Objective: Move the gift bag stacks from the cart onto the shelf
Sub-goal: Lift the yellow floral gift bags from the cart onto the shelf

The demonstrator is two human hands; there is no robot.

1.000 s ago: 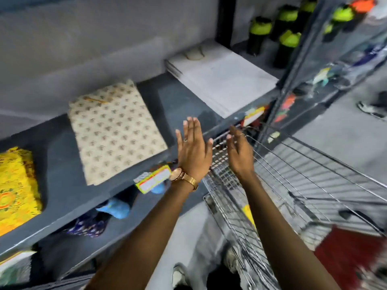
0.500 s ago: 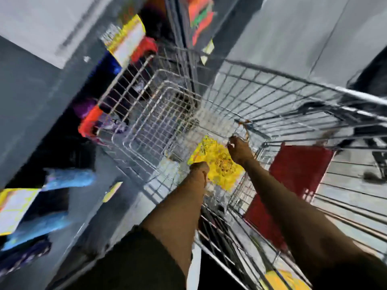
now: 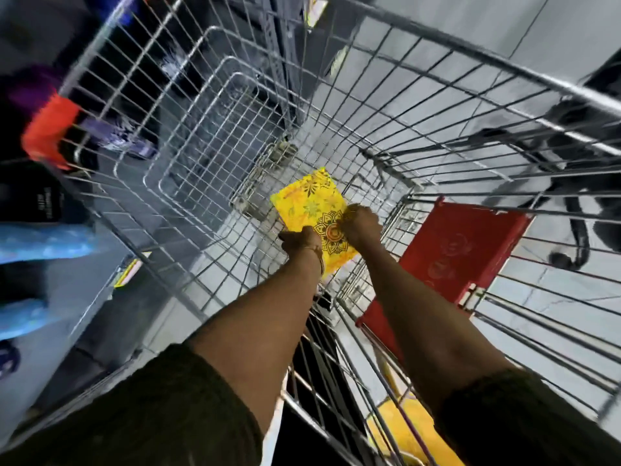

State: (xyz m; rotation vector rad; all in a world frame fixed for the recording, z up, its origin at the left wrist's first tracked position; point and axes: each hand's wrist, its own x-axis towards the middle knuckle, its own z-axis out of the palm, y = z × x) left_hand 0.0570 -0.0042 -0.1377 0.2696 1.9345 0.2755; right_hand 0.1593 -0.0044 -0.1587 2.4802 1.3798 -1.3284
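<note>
I look straight down into a wire shopping cart [image 3: 420, 75]. A yellow gift bag stack [image 3: 311, 205] with a floral and mandala print lies flat on the cart's floor. My left hand [image 3: 299, 239] grips its near left edge and my right hand [image 3: 359, 222] grips its right edge; both hands are closed on the stack. A watch band shows on my left wrist. The dark shelf [image 3: 90, 297] runs along the left side, blurred.
A red flap [image 3: 460, 243] of the cart's child seat stands to the right of my right arm. Another yellow item [image 3: 403, 432] shows below the cart at the bottom. Blue [image 3: 43, 242], orange [image 3: 47, 129] and purple goods sit on the lower shelves at left. Grey floor lies beyond the cart.
A second ago my hands were open above the shelf edge. The view has swung down into the cart, and both hands have reached in and closed on the yellow stack.
</note>
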